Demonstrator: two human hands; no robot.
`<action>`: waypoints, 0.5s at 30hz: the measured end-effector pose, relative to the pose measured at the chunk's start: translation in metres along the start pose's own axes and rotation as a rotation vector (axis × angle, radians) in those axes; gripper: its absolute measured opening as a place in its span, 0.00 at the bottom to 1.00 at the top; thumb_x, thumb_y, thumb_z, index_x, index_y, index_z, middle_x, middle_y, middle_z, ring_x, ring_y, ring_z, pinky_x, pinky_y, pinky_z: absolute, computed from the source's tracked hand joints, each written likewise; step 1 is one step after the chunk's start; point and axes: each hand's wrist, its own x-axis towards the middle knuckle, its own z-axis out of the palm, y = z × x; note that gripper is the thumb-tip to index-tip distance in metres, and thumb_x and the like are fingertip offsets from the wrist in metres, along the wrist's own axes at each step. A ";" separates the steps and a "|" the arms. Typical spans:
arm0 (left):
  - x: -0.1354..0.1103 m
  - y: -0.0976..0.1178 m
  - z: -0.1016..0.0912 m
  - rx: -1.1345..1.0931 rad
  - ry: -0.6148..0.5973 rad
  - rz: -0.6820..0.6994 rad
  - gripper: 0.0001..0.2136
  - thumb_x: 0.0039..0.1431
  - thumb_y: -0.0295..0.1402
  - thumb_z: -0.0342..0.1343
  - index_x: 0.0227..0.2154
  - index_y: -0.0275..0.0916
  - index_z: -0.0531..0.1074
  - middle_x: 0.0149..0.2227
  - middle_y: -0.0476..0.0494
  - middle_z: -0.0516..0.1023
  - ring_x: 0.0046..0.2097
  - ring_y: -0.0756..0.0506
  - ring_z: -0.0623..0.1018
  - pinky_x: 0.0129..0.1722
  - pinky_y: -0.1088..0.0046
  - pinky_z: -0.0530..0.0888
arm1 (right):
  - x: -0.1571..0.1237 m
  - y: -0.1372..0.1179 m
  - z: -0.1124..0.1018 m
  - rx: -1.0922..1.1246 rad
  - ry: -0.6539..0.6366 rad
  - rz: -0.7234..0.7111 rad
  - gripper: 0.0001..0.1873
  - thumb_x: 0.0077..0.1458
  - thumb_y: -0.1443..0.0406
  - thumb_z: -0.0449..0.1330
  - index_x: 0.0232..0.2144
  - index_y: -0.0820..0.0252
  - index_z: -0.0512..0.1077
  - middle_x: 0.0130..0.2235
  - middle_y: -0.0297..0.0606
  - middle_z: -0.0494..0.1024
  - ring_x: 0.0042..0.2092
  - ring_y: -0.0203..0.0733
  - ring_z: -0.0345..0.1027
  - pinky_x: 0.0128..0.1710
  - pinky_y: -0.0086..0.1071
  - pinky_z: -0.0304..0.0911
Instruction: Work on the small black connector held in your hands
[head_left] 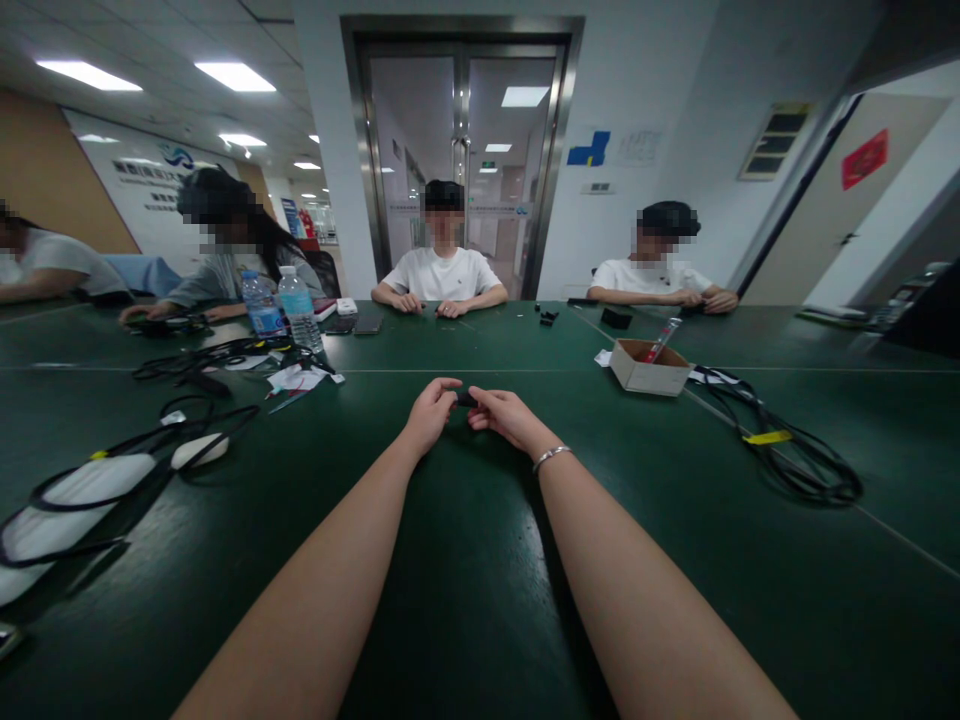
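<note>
Both my arms reach forward over the dark green table (465,560). Between my fingertips is a small black object (466,398), too small in view to name its kind. My left hand (433,412) grips its left end, the index finger stretched along above it. From the other side my right hand (504,415) pinches the right end between thumb and fingers; a silver bracelet (553,457) circles that wrist. The piece is held just over the table, and the fingers partly hide it.
An open cardboard box (651,372) with a tube-like item stands right of my hands, near a coiled black cable (795,450). Leftward lie more cables (217,425), a white mouse (200,451) and water bottles (300,310). Several people sit around the table; small black parts (547,318) lie opposite.
</note>
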 end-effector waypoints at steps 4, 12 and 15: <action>0.000 0.000 -0.001 0.008 -0.003 0.023 0.15 0.53 0.29 0.48 0.43 0.36 0.69 0.26 0.50 0.65 0.26 0.52 0.66 0.24 0.78 0.64 | 0.000 0.000 0.000 -0.002 0.002 0.003 0.12 0.59 0.66 0.60 0.27 0.69 0.68 0.23 0.39 0.71 0.22 0.32 0.68 0.22 0.21 0.69; 0.003 -0.004 -0.001 0.010 -0.002 0.036 0.14 0.52 0.29 0.49 0.43 0.36 0.69 0.28 0.49 0.66 0.26 0.52 0.66 0.25 0.78 0.65 | 0.001 0.001 -0.001 -0.004 -0.010 -0.009 0.11 0.59 0.65 0.61 0.28 0.69 0.69 0.23 0.39 0.72 0.22 0.33 0.68 0.22 0.21 0.69; 0.002 -0.001 -0.001 0.003 0.008 0.030 0.14 0.51 0.27 0.48 0.42 0.35 0.69 0.27 0.49 0.66 0.26 0.52 0.66 0.24 0.78 0.65 | 0.001 0.002 -0.002 -0.007 -0.021 -0.016 0.10 0.59 0.66 0.61 0.28 0.69 0.69 0.23 0.39 0.72 0.22 0.32 0.68 0.22 0.21 0.69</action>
